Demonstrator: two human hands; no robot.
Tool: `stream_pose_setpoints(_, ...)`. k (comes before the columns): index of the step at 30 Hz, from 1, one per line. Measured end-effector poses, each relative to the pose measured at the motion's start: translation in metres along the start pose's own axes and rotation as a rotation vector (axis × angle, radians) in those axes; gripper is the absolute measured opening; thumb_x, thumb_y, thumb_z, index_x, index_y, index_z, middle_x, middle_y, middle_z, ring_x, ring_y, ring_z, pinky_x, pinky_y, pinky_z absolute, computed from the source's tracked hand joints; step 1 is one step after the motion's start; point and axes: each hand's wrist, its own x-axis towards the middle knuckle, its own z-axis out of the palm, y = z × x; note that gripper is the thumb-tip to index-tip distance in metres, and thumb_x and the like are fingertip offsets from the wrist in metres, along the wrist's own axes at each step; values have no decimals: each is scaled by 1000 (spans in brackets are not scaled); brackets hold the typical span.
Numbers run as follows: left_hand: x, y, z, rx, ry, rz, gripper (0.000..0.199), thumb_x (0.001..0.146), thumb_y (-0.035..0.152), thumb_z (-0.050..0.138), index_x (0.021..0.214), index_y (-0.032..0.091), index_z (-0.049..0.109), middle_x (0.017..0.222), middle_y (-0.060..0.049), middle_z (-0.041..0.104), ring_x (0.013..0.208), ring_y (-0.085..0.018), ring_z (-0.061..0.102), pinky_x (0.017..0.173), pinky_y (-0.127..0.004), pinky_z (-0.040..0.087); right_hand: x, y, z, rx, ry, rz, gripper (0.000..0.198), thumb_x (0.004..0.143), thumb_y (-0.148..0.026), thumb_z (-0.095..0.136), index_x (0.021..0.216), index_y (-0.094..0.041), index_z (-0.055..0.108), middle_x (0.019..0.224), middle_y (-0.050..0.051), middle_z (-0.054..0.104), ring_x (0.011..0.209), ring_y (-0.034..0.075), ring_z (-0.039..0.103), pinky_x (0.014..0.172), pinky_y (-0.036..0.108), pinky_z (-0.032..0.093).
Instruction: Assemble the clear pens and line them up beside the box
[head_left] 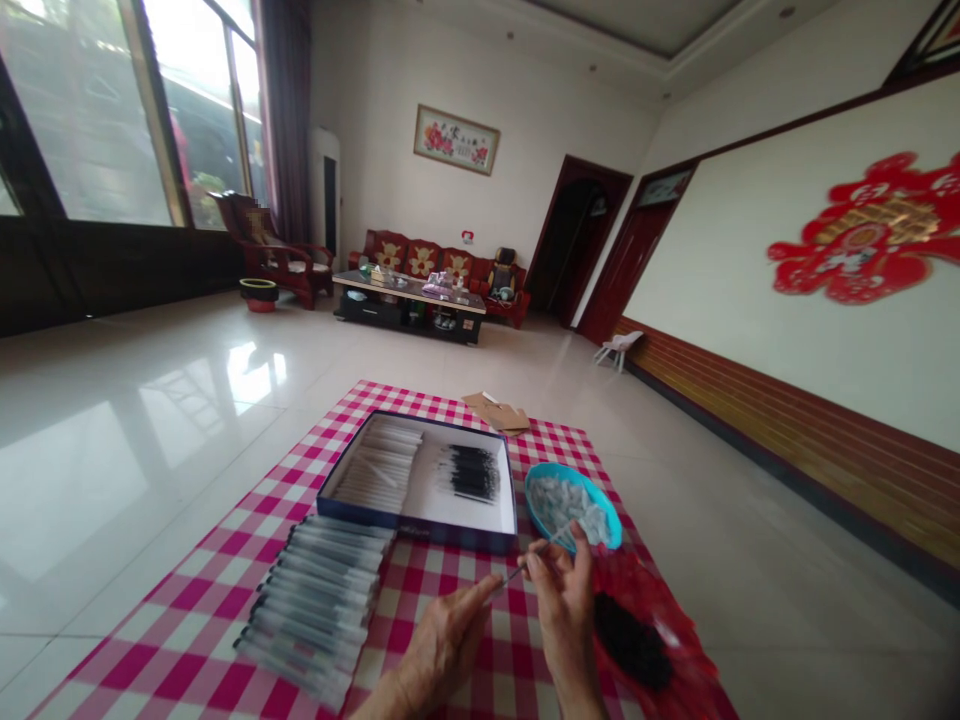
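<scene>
A red-and-white checked cloth (225,620) covers the one table, whose far and right edges fall off to bare glossy floor tiles (150,420) with plenty of open room. On the cloth sits one shallow rectangular cardboard box with a dark blue rim (330,500); it holds two groups, a row of pale slim tubes (379,465) on its left and a bundle of thin black refills (471,472) in the middle, too many to count. White floor shows bare on the box's right side. Just in front of the box lies one fanned stack of clear plastic sleeves with dark ends (319,600), well over a dozen. To the right stands one round turquoise plastic bowl (534,482) of small pale pieces, and nearer the table's right edge one crinkled red plastic bag (679,640) bearing a heap of small black bits (631,640). One flat brown cardboard piece (499,412) lies at the far edge.

Two hands work close together in front of the bowl. The left hand (450,640) pinches the near end of one thin dark pen refill (517,572); the right hand (564,590) pinches its tip end, fingers closed on it.
</scene>
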Motion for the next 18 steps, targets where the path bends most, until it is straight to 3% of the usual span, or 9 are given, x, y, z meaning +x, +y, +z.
stream_pose_setpoints(4,2,2,-2,-51,-51,-21,43,94,19,36,135,28,43,105,-8,70,75,-16,68,67,-23,54,-4,12,0,-18,-5,4,68,78,-36,68,134,-27,31,87,0,64,77,18,64,70,32,52)
stream_pose_setpoints(9,3,3,-3,-110,-58,-54,45,95,18,37,138,29,41,114,-6,68,86,-15,69,73,-21,54,-17,34,9,-51,93,38,41,74,-47,68,101,-21,55,89,6,68,85,23,66,75,34,54)
stream_pose_setpoints(12,3,0,-3,-121,-38,-60,44,94,18,39,137,27,43,120,-7,65,95,-16,68,78,-22,54,-28,42,15,-127,89,47,34,78,-50,62,94,-19,61,90,7,70,86,23,67,77,34,54)
stream_pose_setpoints(18,1,-4,-2,-75,9,-78,41,93,17,40,133,24,49,117,-7,67,96,-16,68,80,-23,55,-26,29,7,-458,-90,-251,26,89,-37,49,94,-20,68,98,9,70,94,23,65,83,33,52)
